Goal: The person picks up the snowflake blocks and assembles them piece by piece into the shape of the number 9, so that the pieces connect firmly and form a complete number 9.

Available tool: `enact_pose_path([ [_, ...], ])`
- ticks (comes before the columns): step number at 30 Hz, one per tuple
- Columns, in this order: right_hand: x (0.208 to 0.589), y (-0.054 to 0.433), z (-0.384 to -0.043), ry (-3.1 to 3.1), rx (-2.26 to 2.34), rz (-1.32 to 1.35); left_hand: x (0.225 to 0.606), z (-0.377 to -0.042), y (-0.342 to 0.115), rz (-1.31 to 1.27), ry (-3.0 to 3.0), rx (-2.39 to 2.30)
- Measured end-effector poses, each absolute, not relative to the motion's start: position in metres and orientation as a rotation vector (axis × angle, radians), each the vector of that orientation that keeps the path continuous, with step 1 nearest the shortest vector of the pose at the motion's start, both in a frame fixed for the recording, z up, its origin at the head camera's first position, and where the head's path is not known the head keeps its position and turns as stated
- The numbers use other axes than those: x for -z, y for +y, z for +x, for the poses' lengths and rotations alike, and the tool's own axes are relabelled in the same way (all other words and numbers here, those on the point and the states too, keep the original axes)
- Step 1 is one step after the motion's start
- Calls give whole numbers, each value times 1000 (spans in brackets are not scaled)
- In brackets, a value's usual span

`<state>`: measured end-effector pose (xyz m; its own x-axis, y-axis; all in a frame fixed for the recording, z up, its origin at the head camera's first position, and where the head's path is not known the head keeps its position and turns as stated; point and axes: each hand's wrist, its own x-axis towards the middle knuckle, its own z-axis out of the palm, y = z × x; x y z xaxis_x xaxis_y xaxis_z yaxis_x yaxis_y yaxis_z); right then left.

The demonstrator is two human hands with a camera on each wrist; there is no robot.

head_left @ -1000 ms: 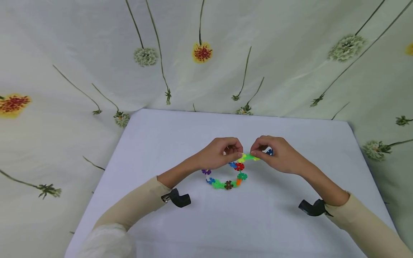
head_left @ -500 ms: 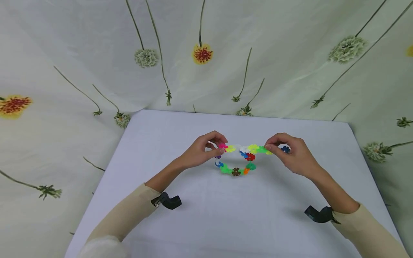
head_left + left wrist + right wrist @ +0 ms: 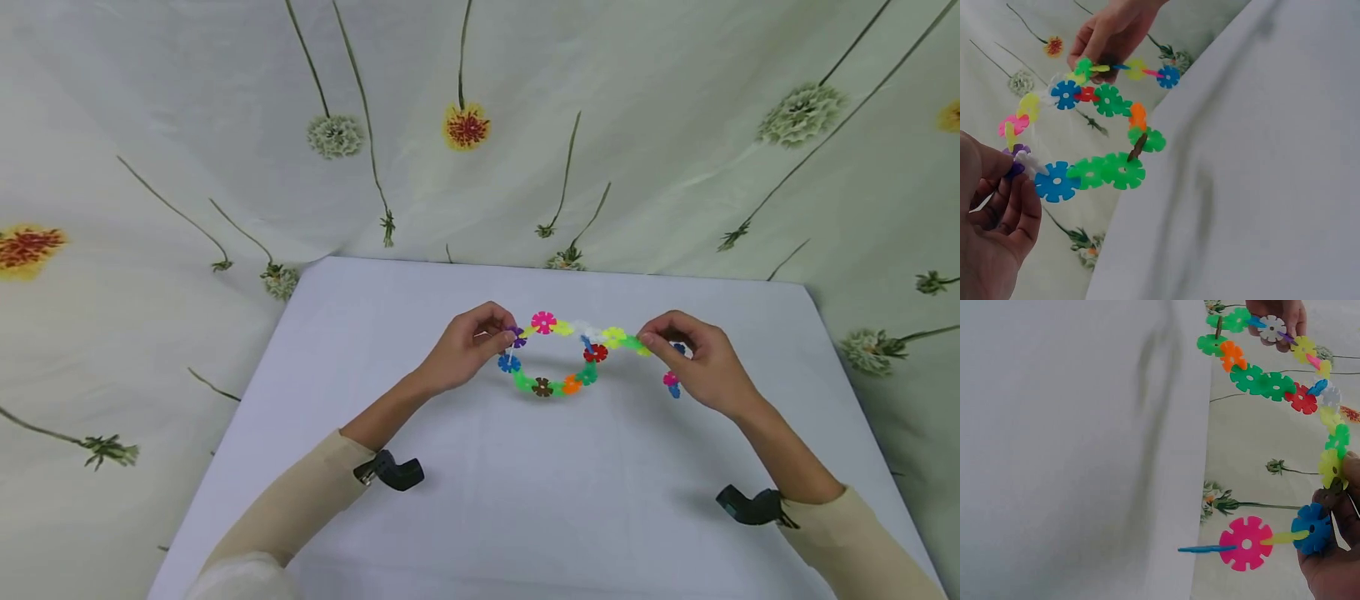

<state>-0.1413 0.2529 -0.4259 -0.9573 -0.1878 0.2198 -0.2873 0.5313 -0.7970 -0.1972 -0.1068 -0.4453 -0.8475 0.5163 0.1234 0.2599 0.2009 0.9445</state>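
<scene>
A chain of colourful notched plastic snowflake discs [image 3: 542, 387] is held up over the table, linked into a loop with a tail at its right side. My left hand [image 3: 468, 346] pinches a purple disc [image 3: 1017, 167] at the loop's left end between thumb and fingers. On the tail, my right hand [image 3: 693, 358] pinches the chain beside a yellow disc [image 3: 1330, 467], with a brown disc [image 3: 1333, 494] right at the fingers. Beyond that hand the tail hangs on, with a blue disc [image 3: 1311, 528] and a pink disc [image 3: 1245, 544], ending in a blue one seen edge-on.
The table has a white cover [image 3: 480, 500]. Behind it hangs a pale cloth [image 3: 660, 150] printed with flowers and stems. Black curved mounts [image 3: 401, 472] sit on both sleeve cuffs. Shadows of the arms and chain fall on the cover.
From close together, the hands have spread apart. The left has shifted its pinch from near a yellow disc past a pink one to the purple disc. The loop has risen and opened out.
</scene>
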Motion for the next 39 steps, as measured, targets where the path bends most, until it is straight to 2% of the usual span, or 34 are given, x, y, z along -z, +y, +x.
enact_pose_path([
  [9, 424, 251, -148, -2697, -1388, 429, 421, -203, -100, 753, 2237, -1772],
  [18, 407, 224, -161, -2757, -1339, 635, 408, -205, -94, 814, 2196, -1780],
  [25, 403, 217, -163, -2757, -1360, 651, 405, -206, -89, 826, 2218, -1826],
  [32, 402, 216, -163, -2716, -1487, 564, 410, -211, -94, 780, 2248, -1919],
  [39, 403, 216, -164, -2615, -1683, 382, 435, -207, -94, 507, 2101, -1971],
])
